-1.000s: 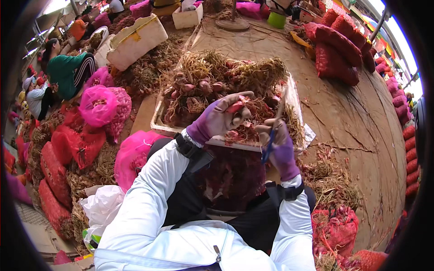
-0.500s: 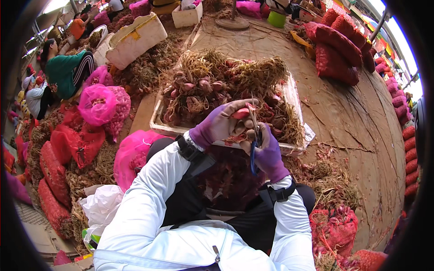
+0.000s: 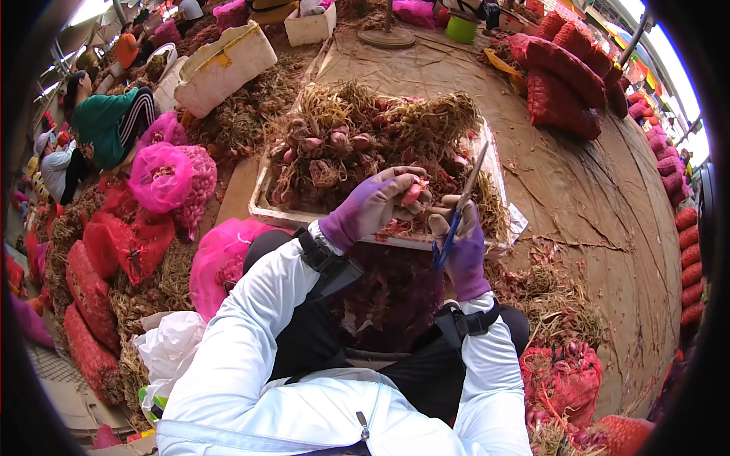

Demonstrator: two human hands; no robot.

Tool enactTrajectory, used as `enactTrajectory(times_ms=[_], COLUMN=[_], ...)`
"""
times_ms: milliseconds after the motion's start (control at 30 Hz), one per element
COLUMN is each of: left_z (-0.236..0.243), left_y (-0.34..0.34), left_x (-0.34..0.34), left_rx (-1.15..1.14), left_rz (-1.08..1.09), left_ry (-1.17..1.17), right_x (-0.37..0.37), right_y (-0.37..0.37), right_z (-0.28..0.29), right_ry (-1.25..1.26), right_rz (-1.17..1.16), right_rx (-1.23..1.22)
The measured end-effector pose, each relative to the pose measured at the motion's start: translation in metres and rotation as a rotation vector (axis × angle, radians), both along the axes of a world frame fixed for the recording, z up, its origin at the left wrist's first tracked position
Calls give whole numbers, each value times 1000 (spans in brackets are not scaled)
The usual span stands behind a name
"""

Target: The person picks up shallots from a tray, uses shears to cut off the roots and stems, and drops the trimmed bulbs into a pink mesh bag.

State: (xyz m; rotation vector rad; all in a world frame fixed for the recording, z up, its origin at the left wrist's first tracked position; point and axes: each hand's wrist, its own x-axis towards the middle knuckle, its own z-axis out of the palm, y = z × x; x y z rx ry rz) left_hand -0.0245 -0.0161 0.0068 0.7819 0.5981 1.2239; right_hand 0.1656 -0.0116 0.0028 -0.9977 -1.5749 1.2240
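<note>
My left hand (image 3: 370, 204), in a purple and grey glove, pinches a small reddish shallot (image 3: 413, 191) over the near side of a white foam box (image 3: 266, 209). Blue-handled scissors (image 3: 467, 190) are gripped in my right hand (image 3: 461, 247), their blades pointing up and away, apart from the shallot. Both hands are close together, the right one slightly nearer to me. Inside the box lies a heap of shallots (image 3: 340, 140) with dry, straw-coloured stalks and roots. Between my knees sits a dark container (image 3: 388, 296) with reddish bits in it, partly in shadow.
Pink net bags (image 3: 228, 258) and red net sacks (image 3: 91, 285) lie at my left. At my right are dry trimmings (image 3: 559, 304) and a red net bag of shallots (image 3: 566, 387). Stacked red sacks (image 3: 563, 106) stand far right. A person in green (image 3: 110, 125) sits far left.
My right hand has drawn the scissors away from the shallot and turned their blades up to the right. The left hand keeps hold of the shallot, with its fingers shifted slightly.
</note>
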Motion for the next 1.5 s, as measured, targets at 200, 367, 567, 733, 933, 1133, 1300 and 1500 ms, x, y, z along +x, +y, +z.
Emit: enactTrajectory(times_ms=[200, 367, 567, 733, 933, 1133, 1300, 1500], left_z=[-13, -9, 3, -9, -2, 7, 9, 47], left_y=[-7, -4, -7, -2, -2, -7, -10, -31], left_x=[21, 9, 11, 9, -2, -4, -6, -25], left_rx=[277, 330, 331, 147, 22, 58, -8, 61], left_rz=[130, -240, -282, -9, 80, 10, -48, -6], left_ry=[632, 433, 208, 449, 399, 571, 529, 481], right_x=[-6, 4, 23, 4, 9, 10, 8, 12], right_y=[-3, 10, 12, 5, 7, 3, 2, 15], right_z=[-7, -4, 8, 2, 0, 10, 7, 2], right_ry=[129, 321, 368, 274, -258, -457, -475, 277], right_rz=[-78, -32, 247, 38, 43, 171, 53, 10], right_rx=[43, -217, -450, -426, 278, 280, 307, 80])
